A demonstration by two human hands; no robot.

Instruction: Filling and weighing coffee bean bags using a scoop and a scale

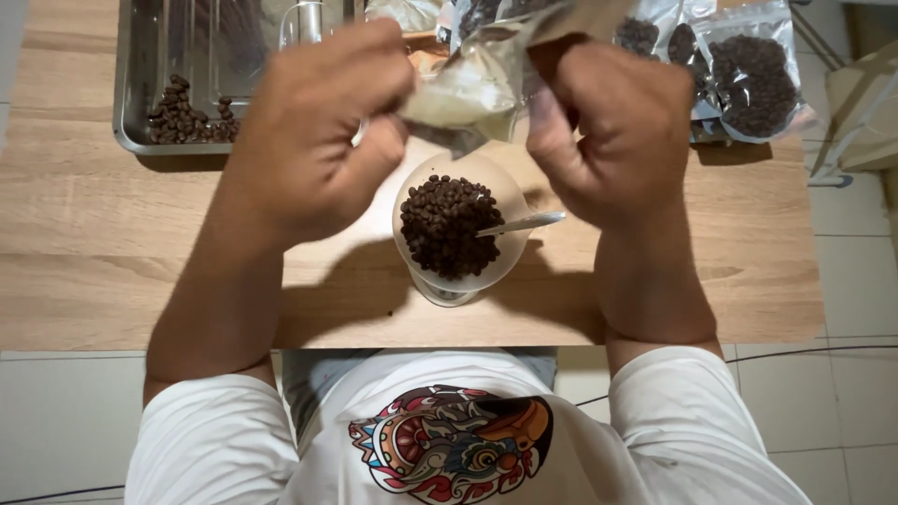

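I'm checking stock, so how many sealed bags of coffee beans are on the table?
3 at least, all at the table's far right: one clear bag at the edge, one beside it, one further left. Others may be hidden behind the hands.

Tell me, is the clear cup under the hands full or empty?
Nearly full: dark coffee beans fill most of the clear cup, and a metal spoon rests in it.

Dark brown beans [449, 227], silvery tray [131, 93], pale wood-grain table [94, 243].
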